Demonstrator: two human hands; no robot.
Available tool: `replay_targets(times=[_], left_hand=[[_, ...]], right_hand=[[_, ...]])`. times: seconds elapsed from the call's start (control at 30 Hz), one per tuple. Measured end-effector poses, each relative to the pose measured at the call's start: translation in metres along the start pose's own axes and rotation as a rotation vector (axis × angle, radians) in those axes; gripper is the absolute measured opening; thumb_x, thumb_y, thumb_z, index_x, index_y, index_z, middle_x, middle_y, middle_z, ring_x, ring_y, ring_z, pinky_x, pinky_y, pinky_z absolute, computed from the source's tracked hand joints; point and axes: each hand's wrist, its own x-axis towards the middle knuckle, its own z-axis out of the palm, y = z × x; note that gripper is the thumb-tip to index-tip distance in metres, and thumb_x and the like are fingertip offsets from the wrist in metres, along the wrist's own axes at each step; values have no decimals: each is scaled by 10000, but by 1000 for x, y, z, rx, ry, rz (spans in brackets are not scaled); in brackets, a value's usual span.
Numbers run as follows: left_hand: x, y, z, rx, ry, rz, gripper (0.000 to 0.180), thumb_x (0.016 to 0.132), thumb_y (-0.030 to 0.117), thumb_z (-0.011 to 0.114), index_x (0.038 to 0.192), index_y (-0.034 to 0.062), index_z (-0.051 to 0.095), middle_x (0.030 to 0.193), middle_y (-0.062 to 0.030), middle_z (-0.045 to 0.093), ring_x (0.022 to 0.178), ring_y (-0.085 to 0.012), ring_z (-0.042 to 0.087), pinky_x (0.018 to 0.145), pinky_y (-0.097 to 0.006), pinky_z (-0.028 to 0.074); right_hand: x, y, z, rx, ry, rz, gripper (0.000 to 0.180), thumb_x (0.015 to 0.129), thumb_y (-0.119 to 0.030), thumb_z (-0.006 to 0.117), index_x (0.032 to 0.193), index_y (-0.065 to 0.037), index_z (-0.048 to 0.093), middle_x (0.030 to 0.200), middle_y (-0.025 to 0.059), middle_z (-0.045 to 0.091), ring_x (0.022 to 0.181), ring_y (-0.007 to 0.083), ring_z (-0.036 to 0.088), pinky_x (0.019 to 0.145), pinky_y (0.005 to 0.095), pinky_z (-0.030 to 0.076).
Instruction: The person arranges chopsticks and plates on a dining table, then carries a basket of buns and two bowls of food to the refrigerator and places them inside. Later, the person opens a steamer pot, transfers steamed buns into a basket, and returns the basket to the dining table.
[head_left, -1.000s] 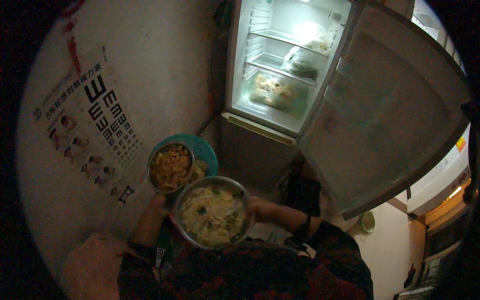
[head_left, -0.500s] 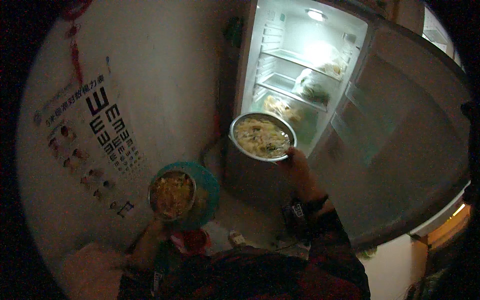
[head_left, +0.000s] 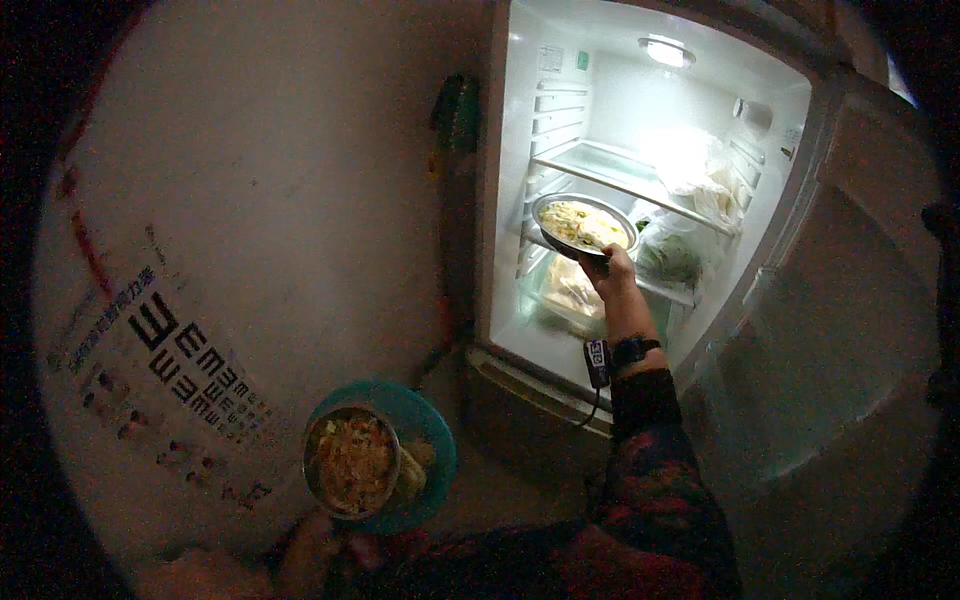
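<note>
A: What's farthest left?

B: An eye chart (head_left: 185, 365) with rows of black symbols, pinned to a pale wall (head_left: 300, 180).

A: And moving right from there?

B: Low in the picture, the left hand (head_left: 310, 545) comes up from the bottom edge under a teal plate (head_left: 432, 440). A metal bowl of orange-yellow food (head_left: 350, 462) sits on that plate, with some pale food beside it. The hand is dim; it supports the plate from below, but I cannot tell how its fingers are curled.

A: Next?

B: The open fridge (head_left: 640, 180), lit inside. The right hand (head_left: 612, 275) reaches in, arm stretched out, with a dark wristband and a small device hanging at the wrist. Its fingers are closed on the near rim of a metal plate of pale yellowish food (head_left: 583, 222).

A: Where is that plate exactly?

B: Inside the fridge compartment, held level just above the lower glass shelf (head_left: 650, 285) and below the upper shelf (head_left: 620, 170). I cannot tell whether it touches the shelf.

A: Anything beyond it?

B: White plastic bags (head_left: 700, 175) on the upper shelf, a greenish bag (head_left: 670, 255) just right of the plate, and the open fridge door (head_left: 850, 330) at far right.
</note>
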Motion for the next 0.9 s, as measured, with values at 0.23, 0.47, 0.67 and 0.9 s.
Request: replay_targets(times=[0.23,0.47,0.67,0.9], left_hand=[[23,19,16,-15,46,8,434,846,136,568,1255,26,470,1137,-124,568,915,-266,601,682,-412,551],[41,26,34,-29,62,-2,437,843,132,568,1256,28,469,1135,-122,570,913,-266,602,680,-411,552],[38,14,40,-15,14,54,439,841,128,567,1257,29,468,1134,-120,571,910,-266,603,678,-409,553],[72,21,72,8,-63,111,441,838,123,567,1258,31,467,1132,-118,572,908,-266,605,676,-408,554]], right_hand=[[49,15,-14,396,140,170,373,893,-277,507,1137,5,490,1112,137,554,992,269,567,874,364,484],[103,11,-18,235,358,367,297,970,-183,474,1186,20,496,1117,145,617,886,309,631,690,381,582],[1,-37,-9,-379,-62,-37,450,901,-268,518,1294,-55,475,1195,118,591,904,183,611,770,305,494],[-91,10,123,-264,-663,566,443,866,-200,615,1247,-39,457,908,114,651,736,206,636,558,296,490]])
